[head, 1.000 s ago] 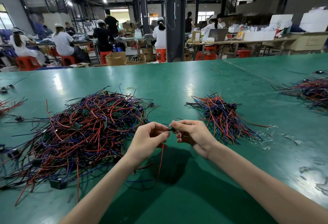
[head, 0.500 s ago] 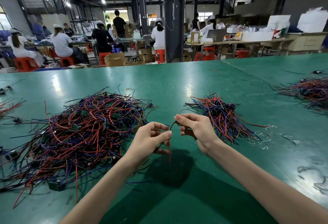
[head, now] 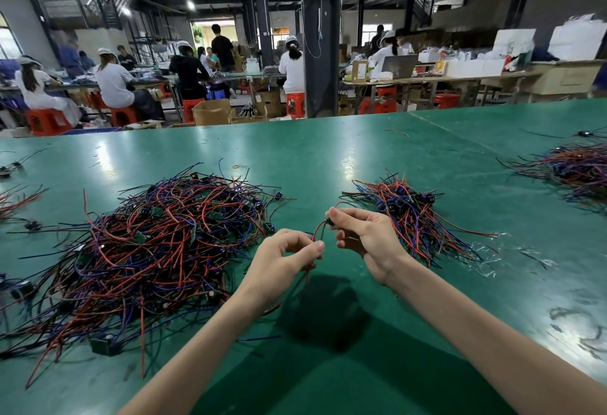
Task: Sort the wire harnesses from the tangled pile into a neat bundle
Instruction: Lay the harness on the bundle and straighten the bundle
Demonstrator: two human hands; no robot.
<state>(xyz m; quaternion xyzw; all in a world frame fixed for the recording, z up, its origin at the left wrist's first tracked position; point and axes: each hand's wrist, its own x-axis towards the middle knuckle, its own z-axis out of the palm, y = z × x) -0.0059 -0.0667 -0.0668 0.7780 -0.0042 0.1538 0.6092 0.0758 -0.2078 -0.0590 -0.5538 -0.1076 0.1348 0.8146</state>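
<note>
A big tangled pile (head: pixel 157 250) of red, blue and black wire harnesses covers the left of the green table (head: pixel 328 158). A smaller, neater bundle (head: pixel 410 214) lies right of centre. Between them I hold one harness (head: pixel 318 230) above the table. My right hand (head: pixel 364 237) pinches its dark connector end between thumb and forefinger, just in front of the bundle. My left hand (head: pixel 285 260) pinches the red and black wires lower down, and their loose ends hang below it.
Another heap of harnesses (head: pixel 571 168) lies at the far right, and stray wires (head: pixel 16 198) sit at the left edge. Scraps of clear plastic (head: pixel 486 250) lie right of the bundle. Beyond the table, people work at benches with red stools.
My right hand has lifted slightly and moved right toward the bundle with the connector end. The wires have slid through my left fingers, and the hands are now farther apart.
</note>
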